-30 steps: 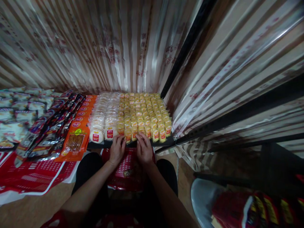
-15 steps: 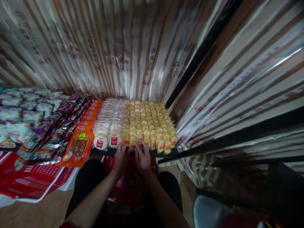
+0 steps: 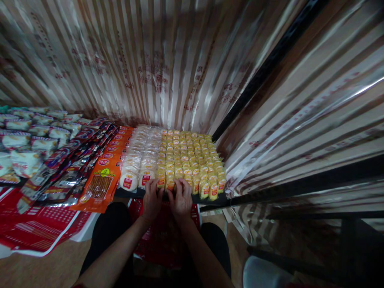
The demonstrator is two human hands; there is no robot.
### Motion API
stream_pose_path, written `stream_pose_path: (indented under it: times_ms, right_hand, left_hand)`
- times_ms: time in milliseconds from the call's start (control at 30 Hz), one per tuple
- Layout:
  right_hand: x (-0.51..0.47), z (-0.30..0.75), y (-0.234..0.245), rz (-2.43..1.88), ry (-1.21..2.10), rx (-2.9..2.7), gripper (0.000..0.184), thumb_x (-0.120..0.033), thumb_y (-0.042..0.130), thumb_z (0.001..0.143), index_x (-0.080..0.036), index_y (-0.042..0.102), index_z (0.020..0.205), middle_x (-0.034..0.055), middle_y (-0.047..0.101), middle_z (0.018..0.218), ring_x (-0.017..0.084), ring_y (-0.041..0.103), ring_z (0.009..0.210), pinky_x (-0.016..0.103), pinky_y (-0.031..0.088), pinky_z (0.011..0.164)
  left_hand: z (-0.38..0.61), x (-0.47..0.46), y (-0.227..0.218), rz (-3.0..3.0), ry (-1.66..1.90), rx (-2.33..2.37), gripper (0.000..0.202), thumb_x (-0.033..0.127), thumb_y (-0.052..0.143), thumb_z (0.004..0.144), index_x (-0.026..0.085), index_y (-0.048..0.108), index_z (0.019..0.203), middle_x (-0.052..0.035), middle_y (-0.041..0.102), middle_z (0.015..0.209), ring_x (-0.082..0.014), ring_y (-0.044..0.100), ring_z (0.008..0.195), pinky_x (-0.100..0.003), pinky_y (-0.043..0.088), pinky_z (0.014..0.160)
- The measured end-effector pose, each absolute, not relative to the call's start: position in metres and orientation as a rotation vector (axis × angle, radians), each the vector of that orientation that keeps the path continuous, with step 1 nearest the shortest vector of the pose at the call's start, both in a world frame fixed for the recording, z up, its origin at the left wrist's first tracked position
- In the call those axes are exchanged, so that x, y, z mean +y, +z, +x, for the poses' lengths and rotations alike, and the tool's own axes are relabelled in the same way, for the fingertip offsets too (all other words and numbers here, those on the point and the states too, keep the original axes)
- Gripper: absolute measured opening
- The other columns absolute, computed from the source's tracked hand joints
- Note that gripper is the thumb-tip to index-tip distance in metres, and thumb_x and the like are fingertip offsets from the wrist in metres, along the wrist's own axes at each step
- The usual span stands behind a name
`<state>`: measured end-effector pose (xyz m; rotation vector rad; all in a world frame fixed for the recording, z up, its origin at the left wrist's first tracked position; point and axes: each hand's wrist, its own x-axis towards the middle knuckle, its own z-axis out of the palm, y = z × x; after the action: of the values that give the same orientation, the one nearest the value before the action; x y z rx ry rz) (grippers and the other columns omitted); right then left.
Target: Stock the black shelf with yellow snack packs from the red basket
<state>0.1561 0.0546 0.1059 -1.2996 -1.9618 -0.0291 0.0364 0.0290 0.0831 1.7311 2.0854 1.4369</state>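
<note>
Rows of small yellow snack packets (image 3: 192,156) fill the right half of a black tray (image 3: 210,199). My left hand (image 3: 152,200) and my right hand (image 3: 182,198) sit side by side at the tray's front edge. Both have their fingers curled over the front row of yellow packets. One packet (image 3: 170,183) stands between the two hands with fingertips pressed on either side of it. Round white packets with red labels (image 3: 141,156) fill the tray's left half, just left of my left hand.
Orange snack packs (image 3: 100,186), dark foil packs (image 3: 69,160) and white bags (image 3: 18,140) lie in rows to the left. A red basket (image 3: 168,232) sits between my knees. A striped shiny sheet (image 3: 150,60) backs everything; a black bar (image 3: 270,60) crosses on the right.
My hands have drawn closer together at the front row of yellow packets. The view has shifted a little, so the tray sits lower and further right.
</note>
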Motion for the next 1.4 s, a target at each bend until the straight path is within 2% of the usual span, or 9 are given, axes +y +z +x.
stream_pose_path:
  times_ms: [167,400,533,700,833,967,1167,1400]
  right_hand:
    - [0.058,0.159,0.111,-1.302,0.014,-1.98,0.033,-0.032,0.047,0.088,-0.016,0.055,0.116,0.0154,0.049,0.116,0.026,0.044,0.109,0.044,0.044,0.089]
    - [0.062,0.158,0.106,-1.297,0.03,-1.954,0.03,-0.031,0.048,0.088,-0.018,0.056,0.114,0.0143,0.048,0.115,0.026,0.045,0.108,0.043,0.045,0.087]
    - [0.062,0.158,0.106,-1.294,0.054,-1.969,0.031,-0.03,0.048,0.087,-0.018,0.055,0.115,0.0142,0.049,0.116,0.026,0.045,0.108,0.044,0.044,0.089]
    - [0.062,0.158,0.105,-1.285,0.095,-1.936,0.031,-0.028,0.048,0.087,-0.019,0.055,0.116,0.0137,0.048,0.116,0.025,0.045,0.109,0.044,0.045,0.089]
    - [0.062,0.159,0.103,-1.257,0.123,-1.907,0.033,-0.027,0.043,0.089,-0.02,0.054,0.119,0.0136,0.048,0.117,0.024,0.047,0.11,0.044,0.047,0.09]
    - [0.059,0.165,0.104,-1.21,0.173,-1.9,0.035,-0.021,0.039,0.09,-0.019,0.051,0.123,0.0139,0.048,0.12,0.022,0.047,0.114,0.041,0.048,0.092]
    - [0.039,0.178,0.098,-1.224,0.098,-1.875,0.035,-0.014,0.041,0.088,-0.017,0.055,0.12,0.0144,0.054,0.115,0.022,0.051,0.112,0.042,0.048,0.093]
    - [0.03,0.18,0.072,-1.16,0.026,-1.996,0.048,-0.007,0.034,0.088,-0.016,0.041,0.135,0.0177,0.055,0.123,0.024,0.048,0.119,0.045,0.05,0.092]
  left_hand:
    - [0.035,0.034,0.085,1.798,1.393,2.163,0.04,0.03,0.043,0.09,0.018,0.04,0.128,-0.0145,0.05,0.123,-0.0242,0.052,0.114,-0.036,0.052,0.083]
    - [0.03,0.042,0.086,1.907,1.339,2.147,0.033,0.023,0.036,0.092,0.016,0.048,0.122,-0.0111,0.057,0.117,-0.0188,0.054,0.111,-0.032,0.05,0.089]
    - [0.031,0.04,0.089,1.947,1.307,2.277,0.038,0.027,0.041,0.09,0.013,0.046,0.126,-0.0154,0.054,0.121,-0.0233,0.053,0.113,-0.036,0.049,0.088]
    - [0.038,0.045,0.095,2.213,1.425,2.129,0.043,0.022,0.038,0.09,0.01,0.041,0.131,-0.0185,0.047,0.133,-0.0268,0.036,0.13,-0.046,0.036,0.103]
    - [0.048,0.052,0.096,2.433,1.28,2.04,0.047,0.02,0.037,0.089,0.004,0.037,0.133,-0.021,0.041,0.138,-0.029,0.024,0.136,-0.049,0.031,0.106]
    - [0.052,0.056,0.093,2.448,1.124,2.163,0.045,0.017,0.035,0.089,0.005,0.04,0.132,-0.0205,0.04,0.139,-0.0287,0.024,0.136,-0.051,0.029,0.106]
    - [0.05,0.056,0.091,2.433,1.015,2.173,0.045,0.017,0.035,0.09,0.006,0.039,0.133,-0.0183,0.041,0.138,-0.0268,0.026,0.135,-0.048,0.03,0.107]
    - [0.049,0.057,0.089,2.449,1.039,2.151,0.045,0.017,0.034,0.09,0.004,0.039,0.133,-0.0187,0.041,0.139,-0.0258,0.024,0.136,-0.047,0.032,0.107]
